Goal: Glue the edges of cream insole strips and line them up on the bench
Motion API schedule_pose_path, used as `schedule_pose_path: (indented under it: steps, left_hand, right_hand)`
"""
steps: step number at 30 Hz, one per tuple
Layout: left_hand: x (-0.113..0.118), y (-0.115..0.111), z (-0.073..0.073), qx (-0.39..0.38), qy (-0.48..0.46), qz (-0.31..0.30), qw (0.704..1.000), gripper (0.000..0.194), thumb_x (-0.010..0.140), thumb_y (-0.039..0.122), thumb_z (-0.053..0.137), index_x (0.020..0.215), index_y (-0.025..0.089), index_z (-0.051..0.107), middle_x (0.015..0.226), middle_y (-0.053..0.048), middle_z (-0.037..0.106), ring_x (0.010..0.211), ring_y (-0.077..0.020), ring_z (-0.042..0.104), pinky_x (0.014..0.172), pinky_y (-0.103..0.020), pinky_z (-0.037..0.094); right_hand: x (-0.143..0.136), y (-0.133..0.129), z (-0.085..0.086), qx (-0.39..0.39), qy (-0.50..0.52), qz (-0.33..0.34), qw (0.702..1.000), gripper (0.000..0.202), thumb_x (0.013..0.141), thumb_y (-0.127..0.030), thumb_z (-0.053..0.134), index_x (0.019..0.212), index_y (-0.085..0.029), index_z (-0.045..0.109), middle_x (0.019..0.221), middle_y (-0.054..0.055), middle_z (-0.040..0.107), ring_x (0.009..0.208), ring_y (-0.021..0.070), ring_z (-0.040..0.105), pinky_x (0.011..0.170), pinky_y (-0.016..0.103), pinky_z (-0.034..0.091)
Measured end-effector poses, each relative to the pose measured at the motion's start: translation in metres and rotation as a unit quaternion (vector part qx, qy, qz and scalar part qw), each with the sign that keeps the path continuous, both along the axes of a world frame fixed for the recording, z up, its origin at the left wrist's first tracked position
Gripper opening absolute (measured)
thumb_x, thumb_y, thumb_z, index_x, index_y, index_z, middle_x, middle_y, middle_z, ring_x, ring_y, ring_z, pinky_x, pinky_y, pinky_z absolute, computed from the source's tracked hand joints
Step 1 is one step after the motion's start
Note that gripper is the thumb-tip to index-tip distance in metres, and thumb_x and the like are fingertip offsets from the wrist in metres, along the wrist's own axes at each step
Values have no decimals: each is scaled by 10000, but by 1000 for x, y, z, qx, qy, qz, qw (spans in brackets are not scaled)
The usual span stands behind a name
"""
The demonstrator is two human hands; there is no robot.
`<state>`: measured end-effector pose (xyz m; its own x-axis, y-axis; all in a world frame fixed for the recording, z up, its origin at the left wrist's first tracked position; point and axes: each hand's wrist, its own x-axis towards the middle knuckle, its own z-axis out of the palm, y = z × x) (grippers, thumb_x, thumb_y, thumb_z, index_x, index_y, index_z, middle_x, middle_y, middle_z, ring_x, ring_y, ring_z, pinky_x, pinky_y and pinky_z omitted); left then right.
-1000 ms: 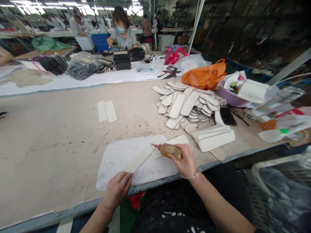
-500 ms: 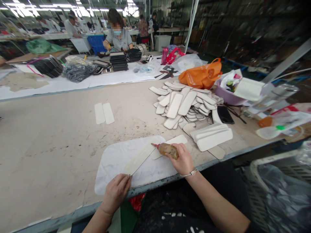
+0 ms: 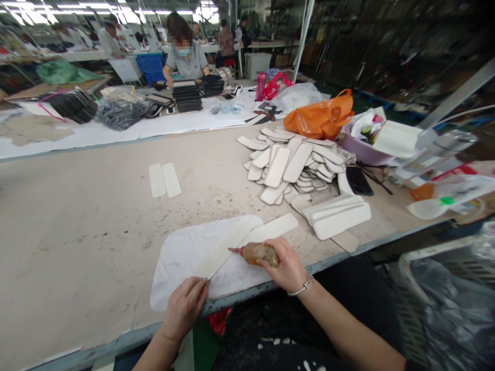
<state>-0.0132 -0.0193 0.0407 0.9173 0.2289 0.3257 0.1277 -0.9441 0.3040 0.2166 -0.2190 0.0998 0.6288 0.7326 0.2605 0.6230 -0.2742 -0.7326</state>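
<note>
My right hand (image 3: 284,264) is wrapped round a brownish squeeze bottle (image 3: 260,254), whose red tip points left over a long pale strip (image 3: 226,247). The strip lies slanted on a white rounded sheet (image 3: 174,265) near the table's front edge. At the strip's lower end, my left hand (image 3: 188,303) pinches its corner between thumb and fingers. Another pale strip (image 3: 276,226) lies partly on the sheet, behind the bottle. To the right sits a neat stack of white strips (image 3: 342,220).
A loose pile of white strips (image 3: 288,159) lies at the back right, beside an orange bag (image 3: 319,117) and a black phone (image 3: 359,181). Two pale pieces (image 3: 165,180) lie at centre left. Across the table a masked person (image 3: 187,59) works by dark stacks (image 3: 186,96).
My right hand has moved the bottle left and toward me, so its tip is lower along the strip. My left hand has stayed at the strip's corner.
</note>
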Motion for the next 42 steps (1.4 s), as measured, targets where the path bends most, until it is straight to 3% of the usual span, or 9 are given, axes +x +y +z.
schedule_pose_path:
  steps: [8, 15, 22, 26, 30, 33, 37, 39, 42]
  left_hand:
    - [3, 0, 2, 22, -9, -3, 1000, 117, 839, 204, 511, 910, 170, 597, 823, -52, 616, 772, -144, 595, 736, -272, 504]
    - [2, 1, -1, 14, -16, -5, 1000, 123, 839, 198, 515, 928, 160, 590, 830, -60, 610, 766, -144, 591, 735, -273, 506]
    - [4, 0, 2, 21, -16, -6, 1000, 124, 846, 221, 495, 907, 175, 592, 803, -49, 611, 738, -137, 598, 717, -261, 515]
    - [6, 1, 5, 19, -16, -15, 1000, 135, 856, 222, 473, 914, 176, 586, 808, -52, 615, 751, -140, 602, 732, -259, 519]
    - [5, 0, 2, -6, -25, -2, 1000, 127, 846, 204, 486, 935, 184, 575, 832, -55, 611, 779, -150, 605, 751, -266, 520]
    - [5, -2, 4, -58, -52, 38, 996, 101, 834, 205, 497, 905, 191, 568, 844, -56, 602, 786, -148, 603, 728, -258, 519]
    - [15, 13, 27, -124, -68, 92, 986, 114, 827, 225, 478, 753, 193, 558, 715, -21, 579, 617, -113, 568, 562, -217, 483]
    - [28, 33, 54, -130, -48, 129, 982, 158, 801, 266, 494, 673, 190, 548, 624, 4, 560, 538, -104, 538, 509, -211, 450]
    - [59, 77, 106, -128, -5, 223, 966, 180, 741, 337, 525, 648, 189, 566, 546, 20, 577, 518, -124, 554, 504, -220, 432]
  right_hand:
    - [42, -5, -5, 18, -85, -129, 988, 363, 749, -340, 634, 1059, -215, 492, 918, 64, 528, 862, 227, 526, 753, 380, 468]
    - [51, 5, -16, 24, -76, -136, 987, 376, 746, -339, 644, 1066, -209, 495, 920, 68, 533, 867, 224, 522, 755, 382, 467]
    - [44, -12, -10, 14, -72, -158, 985, 365, 737, -349, 652, 1040, -206, 510, 906, 61, 539, 849, 220, 530, 750, 380, 471]
    - [35, -15, -7, 22, -70, -132, 988, 371, 732, -324, 653, 1051, -206, 506, 922, 73, 548, 862, 232, 536, 755, 390, 477]
    - [32, -13, -12, 87, 12, -118, 989, 369, 713, -323, 671, 1031, -215, 518, 956, 64, 571, 874, 226, 556, 777, 384, 479]
    - [39, -15, -21, 180, 160, -158, 958, 384, 696, -361, 684, 1012, -212, 524, 1007, 68, 580, 884, 229, 573, 774, 382, 491]
    - [54, -26, -36, 320, 376, -198, 847, 382, 671, -370, 697, 992, -233, 543, 1029, 63, 584, 875, 244, 596, 715, 379, 517]
    - [59, -32, -42, 351, 453, -187, 798, 369, 674, -370, 686, 998, -257, 549, 997, 52, 599, 837, 244, 611, 663, 376, 526]
    - [59, -37, -47, 358, 499, -156, 773, 367, 688, -373, 664, 1018, -269, 541, 963, 55, 613, 824, 255, 618, 658, 403, 526]
